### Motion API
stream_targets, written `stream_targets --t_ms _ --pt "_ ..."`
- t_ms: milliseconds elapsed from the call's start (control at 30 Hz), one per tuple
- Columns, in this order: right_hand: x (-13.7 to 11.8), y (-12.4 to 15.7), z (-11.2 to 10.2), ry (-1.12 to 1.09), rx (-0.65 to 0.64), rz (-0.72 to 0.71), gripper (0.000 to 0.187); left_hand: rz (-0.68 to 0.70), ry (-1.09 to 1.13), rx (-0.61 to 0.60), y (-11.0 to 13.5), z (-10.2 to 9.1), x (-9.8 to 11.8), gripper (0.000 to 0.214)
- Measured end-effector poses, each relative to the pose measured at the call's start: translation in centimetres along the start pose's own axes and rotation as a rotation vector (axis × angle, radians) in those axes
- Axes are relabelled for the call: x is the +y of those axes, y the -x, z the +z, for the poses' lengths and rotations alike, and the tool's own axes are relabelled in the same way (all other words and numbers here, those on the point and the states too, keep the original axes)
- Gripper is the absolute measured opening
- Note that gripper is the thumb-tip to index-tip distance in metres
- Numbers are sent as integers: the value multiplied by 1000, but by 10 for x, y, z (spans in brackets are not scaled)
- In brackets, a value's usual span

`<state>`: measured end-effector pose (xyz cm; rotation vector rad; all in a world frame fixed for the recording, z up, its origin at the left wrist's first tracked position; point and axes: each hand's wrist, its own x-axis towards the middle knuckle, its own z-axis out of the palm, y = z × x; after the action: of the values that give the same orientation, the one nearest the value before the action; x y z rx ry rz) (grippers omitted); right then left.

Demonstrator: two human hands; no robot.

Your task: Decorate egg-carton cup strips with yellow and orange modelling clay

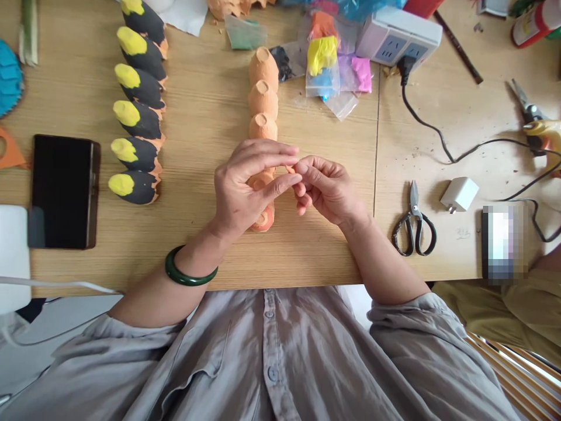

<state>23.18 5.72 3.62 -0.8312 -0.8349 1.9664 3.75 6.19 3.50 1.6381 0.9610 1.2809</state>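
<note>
An orange strip of egg-carton-like cups point(263, 99) runs away from me on the table, partly hidden under my left hand. My right hand point(326, 187) pinches a small orange piece, apparently soft clay point(290, 169), between thumb and forefinger. Over the strip, my left hand point(249, 175) has its fingers stretched out and its thumb apart, the tips close around that piece. Whether the left fingertips touch it I cannot tell. The strip's nearest cup point(263, 220) shows a redder orange layer at its end.
Left of the strip lies a similar black row with yellow tips point(134, 155), then a dark phone point(65, 192). Bags of coloured clay point(323, 55) and a power strip point(401, 35) stand at the back. Scissors point(414, 222), a white charger point(460, 194) and a black cable point(477, 151) lie right.
</note>
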Motion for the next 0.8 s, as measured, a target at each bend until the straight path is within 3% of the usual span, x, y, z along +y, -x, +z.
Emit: stream_targets --t_ms 300,500,600,700,800 --pt "0 0 4 16 29 22 47 -98 -51 114 -1 3 7 16" --pt "-2 1 7 0 7 24 55 -147 -92 67 1 1 6 25" --pt "-1 -1 5 -9 36 -15 58 -49 -102 59 1 0 6 22" --pt "2 -2 4 29 113 -51 56 17 -123 99 -3 -7 10 24" --pt "6 0 8 79 172 -83 50 -53 -251 152 -5 -25 13 23"
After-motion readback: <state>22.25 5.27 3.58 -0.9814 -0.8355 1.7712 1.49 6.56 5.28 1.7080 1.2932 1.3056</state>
